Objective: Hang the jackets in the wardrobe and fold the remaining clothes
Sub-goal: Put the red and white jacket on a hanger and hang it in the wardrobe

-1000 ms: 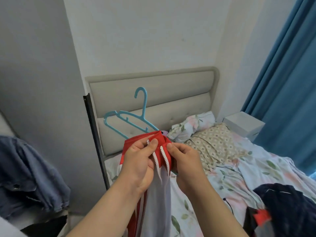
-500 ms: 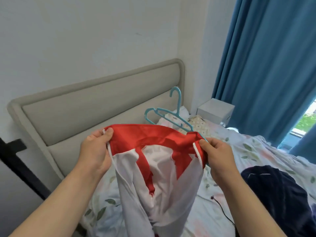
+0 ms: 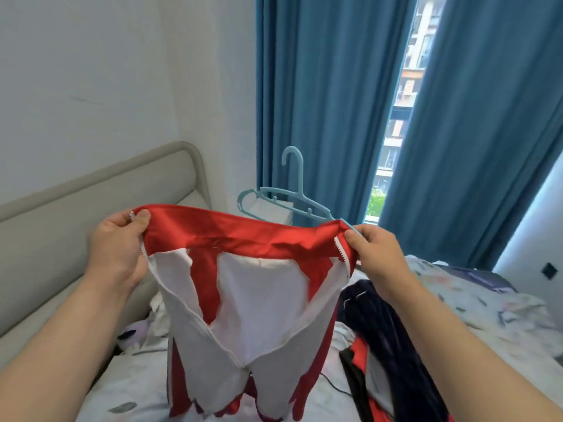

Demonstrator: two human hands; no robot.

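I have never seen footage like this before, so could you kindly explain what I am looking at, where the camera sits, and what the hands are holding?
There is no machine here: a person wears one wide-angle camera on the head, so it looks forward and down at the person's own bare arms.

The left hand and the right hand each pinch one end of the collar of a red and white zip-front jacket, holding it spread open with its white lining facing the camera. The right hand also holds a light blue plastic hanger, which sticks up behind the collar and is not yet inside the jacket.

Below lies a bed with floral bedding and a beige padded headboard. A dark navy garment lies on the bed to the right. Behind are blue curtains and a window.
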